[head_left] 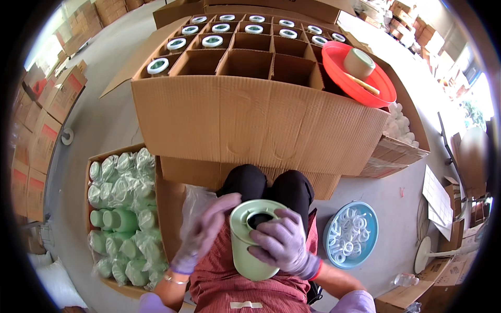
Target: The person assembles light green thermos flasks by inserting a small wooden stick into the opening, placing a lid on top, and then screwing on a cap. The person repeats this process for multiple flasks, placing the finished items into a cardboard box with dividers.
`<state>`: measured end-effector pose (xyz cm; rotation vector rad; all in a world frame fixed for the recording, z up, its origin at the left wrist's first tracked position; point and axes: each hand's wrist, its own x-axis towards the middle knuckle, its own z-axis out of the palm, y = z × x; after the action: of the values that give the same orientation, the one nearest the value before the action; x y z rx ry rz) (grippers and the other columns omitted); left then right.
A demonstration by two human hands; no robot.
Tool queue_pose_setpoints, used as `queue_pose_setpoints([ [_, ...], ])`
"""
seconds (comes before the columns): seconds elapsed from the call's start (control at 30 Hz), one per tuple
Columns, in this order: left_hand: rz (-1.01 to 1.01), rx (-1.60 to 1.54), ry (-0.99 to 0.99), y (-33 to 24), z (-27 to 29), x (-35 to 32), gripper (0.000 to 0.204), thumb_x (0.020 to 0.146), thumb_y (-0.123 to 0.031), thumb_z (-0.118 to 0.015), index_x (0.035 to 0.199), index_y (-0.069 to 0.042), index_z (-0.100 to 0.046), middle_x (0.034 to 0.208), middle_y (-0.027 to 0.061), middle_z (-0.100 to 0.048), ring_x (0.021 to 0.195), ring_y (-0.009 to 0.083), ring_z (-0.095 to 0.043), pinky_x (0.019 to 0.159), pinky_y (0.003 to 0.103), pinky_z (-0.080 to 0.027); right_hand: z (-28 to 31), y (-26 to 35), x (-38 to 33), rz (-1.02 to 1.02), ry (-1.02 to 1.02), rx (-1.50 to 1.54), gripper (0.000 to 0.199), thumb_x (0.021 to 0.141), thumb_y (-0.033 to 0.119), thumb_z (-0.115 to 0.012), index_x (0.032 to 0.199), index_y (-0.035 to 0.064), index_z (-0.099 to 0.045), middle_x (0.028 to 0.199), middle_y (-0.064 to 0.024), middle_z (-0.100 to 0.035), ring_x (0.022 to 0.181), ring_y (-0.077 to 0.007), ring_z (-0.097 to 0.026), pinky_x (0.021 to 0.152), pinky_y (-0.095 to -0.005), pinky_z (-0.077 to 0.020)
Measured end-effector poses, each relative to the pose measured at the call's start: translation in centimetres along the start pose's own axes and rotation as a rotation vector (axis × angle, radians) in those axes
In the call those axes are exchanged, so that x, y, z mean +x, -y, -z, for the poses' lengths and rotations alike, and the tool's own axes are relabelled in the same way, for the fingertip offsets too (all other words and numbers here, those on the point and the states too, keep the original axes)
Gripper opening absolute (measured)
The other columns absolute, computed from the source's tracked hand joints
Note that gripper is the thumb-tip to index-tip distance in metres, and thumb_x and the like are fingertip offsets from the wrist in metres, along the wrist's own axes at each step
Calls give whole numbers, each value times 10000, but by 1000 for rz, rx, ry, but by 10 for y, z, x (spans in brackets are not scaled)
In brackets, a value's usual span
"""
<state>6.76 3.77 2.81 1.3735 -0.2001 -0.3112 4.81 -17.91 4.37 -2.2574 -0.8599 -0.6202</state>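
Both grips are closed on one pale green jar [250, 240], which I see held over the lap at about 6 o'clock in my view. Right hand [282, 244], in a purple glove, wraps the jar's right side with fingers spread across its front and thumb near the top rim. Left hand [201, 232], gloved the same, presses the jar's left side with fingers reaching up to the lid edge. The jar tilts toward me, its top showing a dark round opening.

At 8 o'clock, just beside the left arm, an open box [99, 156] on the floor holds many green jars [122, 208] wrapped in clear plastic. At 4 o'clock a light blue bowl [350, 235] full of white rings [349, 237] sits on the floor, near the right knee.

Farther out, at 12 o'clock, a big cardboard carton [250, 122] stands in front of the knees, split into square cells by dividers. Several far cells hold jars with white-rimmed tops [211, 40]; the near cells look bare. At 1 o'clock a red dish [339, 57] rests on the carton's corner, carrying a green cup [359, 62] and a pale stick [362, 83].
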Motion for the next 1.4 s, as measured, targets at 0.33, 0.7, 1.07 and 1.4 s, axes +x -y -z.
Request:
queue_pose_setpoints([
  [0.33,-370,-372,-53,26,20,3,414,1033,-322,-413,1173,-3,-637,1132,157,-677,1131,279,-592,1065,413,-395,49,-81,-56,-876,-138,291,288,793,65,-685,1072,4,-659,1168,-178,-597,1101,-343,-573,976,-441,-457],
  [0.7,-174,37,161,-3,5,26,623,860,-336,-759,1369,-35,-565,1409,186,-515,1330,315,-471,1132,439,-355,43,-63,-60,-792,-16,758,545,813,191,-769,1270,-23,-563,1254,-199,-561,1225,-345,-541,1061,-407,-423],
  [1.07,-422,195,141,-44,2,65,448,952,-364,-629,1275,-56,-658,1378,178,-557,1298,346,-504,1105,455,-374,29,-66,23,-105,7,379,964,813,410,-784,1502,-32,-276,1548,-346,-209,1459,-490,-211,1165,-546,-236],
  [1.4,-393,471,-235,5,7,49,369,975,-299,-564,1192,-1,-559,1028,101,-645,888,204,-632,736,327,-511,39,-41,92,209,-41,-192,531,722,70,-775,1234,102,-636,1343,-301,-447,1174,-480,-544,981,-468,-522],
])
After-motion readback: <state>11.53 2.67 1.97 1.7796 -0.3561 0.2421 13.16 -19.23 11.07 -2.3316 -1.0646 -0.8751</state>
